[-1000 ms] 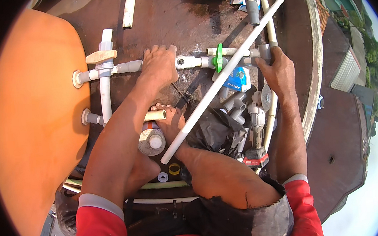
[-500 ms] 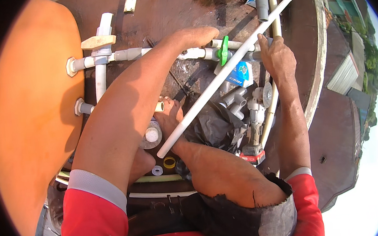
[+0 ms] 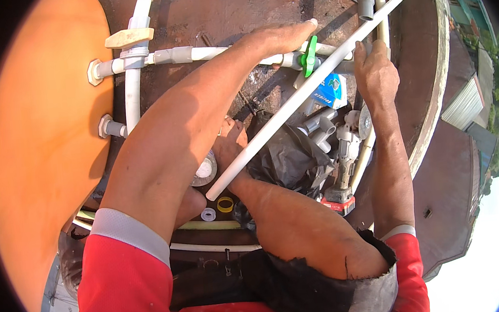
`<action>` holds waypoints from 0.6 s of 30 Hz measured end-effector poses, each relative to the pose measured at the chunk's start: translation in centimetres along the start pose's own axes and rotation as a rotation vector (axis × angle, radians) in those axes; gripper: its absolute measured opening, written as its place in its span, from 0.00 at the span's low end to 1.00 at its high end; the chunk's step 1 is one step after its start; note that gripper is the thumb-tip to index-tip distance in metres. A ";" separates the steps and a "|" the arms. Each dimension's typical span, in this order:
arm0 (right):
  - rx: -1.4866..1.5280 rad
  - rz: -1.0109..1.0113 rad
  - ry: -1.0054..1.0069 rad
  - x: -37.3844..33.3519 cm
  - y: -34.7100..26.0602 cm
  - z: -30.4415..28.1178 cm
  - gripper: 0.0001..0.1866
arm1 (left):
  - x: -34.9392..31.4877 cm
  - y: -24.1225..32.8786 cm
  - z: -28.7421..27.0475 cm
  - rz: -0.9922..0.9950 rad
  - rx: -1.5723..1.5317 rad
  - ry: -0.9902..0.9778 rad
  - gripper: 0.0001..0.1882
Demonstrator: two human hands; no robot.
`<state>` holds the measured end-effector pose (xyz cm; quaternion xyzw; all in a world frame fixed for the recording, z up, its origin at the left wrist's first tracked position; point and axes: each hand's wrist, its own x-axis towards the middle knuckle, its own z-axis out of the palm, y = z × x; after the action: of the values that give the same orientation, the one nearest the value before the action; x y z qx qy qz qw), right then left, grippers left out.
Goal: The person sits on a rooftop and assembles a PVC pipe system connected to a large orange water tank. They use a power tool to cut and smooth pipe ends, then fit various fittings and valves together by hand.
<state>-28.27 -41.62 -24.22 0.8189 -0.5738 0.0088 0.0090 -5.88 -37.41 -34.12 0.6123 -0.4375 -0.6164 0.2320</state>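
A long white pipe (image 3: 298, 99) lies diagonally across the scene, from beside my foot to the upper right. Beyond it, my right hand (image 3: 378, 75) is closed with its thumb raised, around the right end of a shorter white pipe (image 3: 326, 48); the long pipe partly covers the grip. My left hand (image 3: 290, 36) reaches over the plumbing line to the shorter pipe's other end, its back toward me and its fingers mostly hidden. Just below that hand stands a valve with a green handle (image 3: 309, 56), set in the line of white pipe (image 3: 206, 53) and grey couplings.
An orange tank (image 3: 47, 113) with two pipe outlets fills the left. A cordless angle grinder (image 3: 347, 148), loose grey fittings (image 3: 322, 132) and a black plastic bag (image 3: 284, 153) lie near my foot (image 3: 231, 145). A pale ledge (image 3: 437, 82) edges the right side, with roofs beyond.
My left hand has moved right and farther out, nearer the green handle. My right hand keeps its grip. The whole view has shifted slightly.
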 end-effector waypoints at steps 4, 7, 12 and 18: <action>0.028 -0.155 -0.008 0.0 1.2 0.2 0.21 | -0.3 0.5 0.2 0.017 -0.038 -0.021 0.46; 0.001 -0.100 -0.054 -0.1 0.7 0.0 0.22 | -1.5 1.4 0.3 0.009 -0.098 -0.021 0.44; -0.039 0.045 -0.006 -0.1 -0.4 0.5 0.24 | -1.6 1.4 -0.1 -0.018 -0.077 -0.005 0.42; -0.030 0.025 0.087 -0.5 -0.1 1.3 0.23 | -2.1 2.5 -0.6 -0.052 -0.062 -0.043 0.40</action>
<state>-28.31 -41.14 -25.54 0.8102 -0.5833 0.0356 0.0460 -5.67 -37.10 -30.85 0.6024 -0.4070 -0.6486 0.2251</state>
